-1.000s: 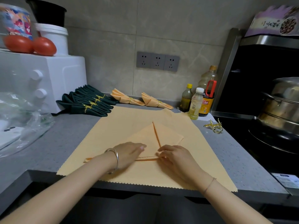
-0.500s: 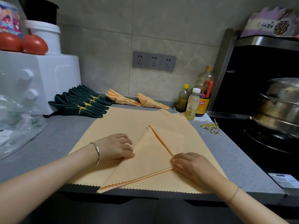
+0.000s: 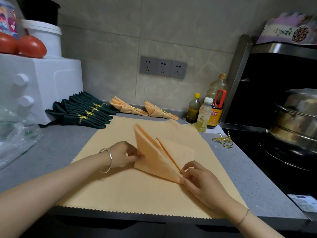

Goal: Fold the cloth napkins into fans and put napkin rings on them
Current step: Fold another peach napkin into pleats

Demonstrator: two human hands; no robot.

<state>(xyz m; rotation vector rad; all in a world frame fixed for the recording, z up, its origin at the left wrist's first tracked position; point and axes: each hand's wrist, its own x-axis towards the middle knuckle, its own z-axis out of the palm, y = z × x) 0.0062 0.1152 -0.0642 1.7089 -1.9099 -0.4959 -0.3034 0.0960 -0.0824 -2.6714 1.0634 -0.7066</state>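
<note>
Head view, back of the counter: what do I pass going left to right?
White appliance → green napkin fans → orange napkin fans → bottles → loose gold rings → steel steamer pot.

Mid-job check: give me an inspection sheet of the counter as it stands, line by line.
Surface: grey counter; a flat orange napkin is spread on it up to the front edge.
Job's things: folded orange napkin tilted up off the flat one; green ringed fans piled at left; two orange ringed fans by the wall; loose gold rings near the stove.
Clutter: bottles at the back; plastic bag at left.
Grips: left hand pinches the folded napkin's left edge; right hand pinches its near corner.
Cables: nothing seen; wall sockets have no plugs.
Surroundings: white appliance with tomatoes on top; steel pot on the stove.
</note>
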